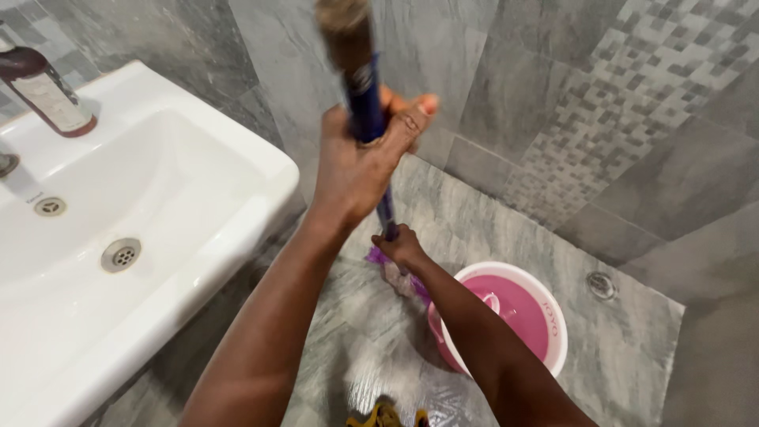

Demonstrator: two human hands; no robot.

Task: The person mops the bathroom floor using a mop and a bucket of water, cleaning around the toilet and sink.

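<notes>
While we are standing beside the white sink (190, 205), we are working a mop across the grey tiled floor (490, 229) of a small bathroom. Our left hand (360, 162) is wrapping its fingers tight around the upper part of the blue mop handle (365, 95), near its brownish top end. Our right hand (403, 247) is clenching the same handle far lower down, just above the mop head (399, 277), whose purple and pale strands are lying on the floor between the sink and the pink bucket (506, 316).

The bucket is sitting just beside the mop head, against our right forearm in the view, with pink water or a pink insert showing inside; we cannot tell which. A patch of floor near the bottom edge of the view is shining as if wet, so we are judging that some of the floor nearest us is already mopped. The tiles toward the far corner, around the round floor drain (601, 285), are looking duller, and we are judging that this stretch is left to do. A dark brown bottle (43, 87) is standing at the back of the sink.
</notes>
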